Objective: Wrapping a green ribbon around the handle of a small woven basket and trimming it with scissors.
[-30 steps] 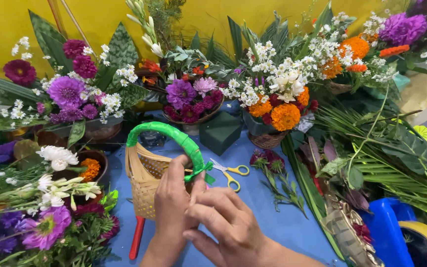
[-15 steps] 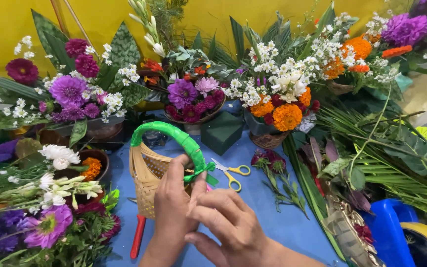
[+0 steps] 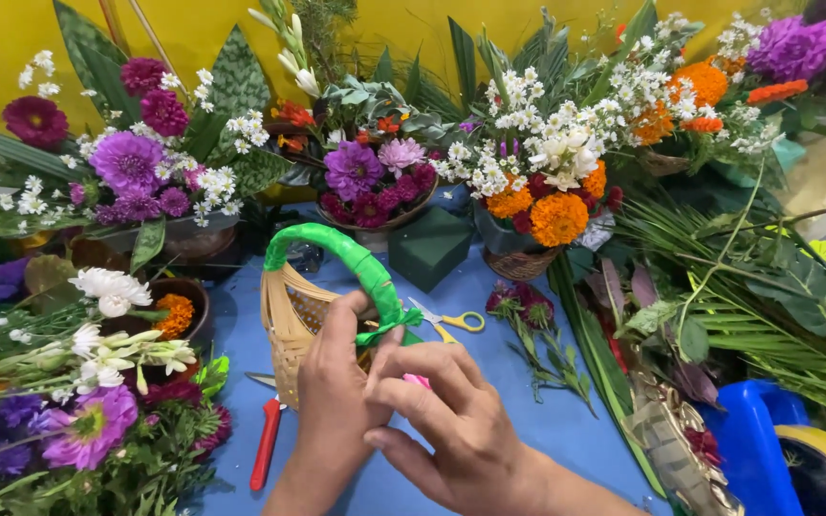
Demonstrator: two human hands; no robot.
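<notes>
A small woven bamboo basket stands on the blue table, its arched handle wrapped in green ribbon. My left hand rests against the basket's front and pinches the ribbon's knotted end where the handle meets the rim. My right hand sits beside it, fingers curled at the same knot, with something pink showing under them.
Yellow-handled scissors lie just right of the basket, and a red-handled tool lies to its lower left. A dark green foam block sits behind. Flower arrangements ring the table; palm leaves and a blue container are at right.
Both hands stay at the ribbon knot with only small finger shifts. The basket has not moved.
</notes>
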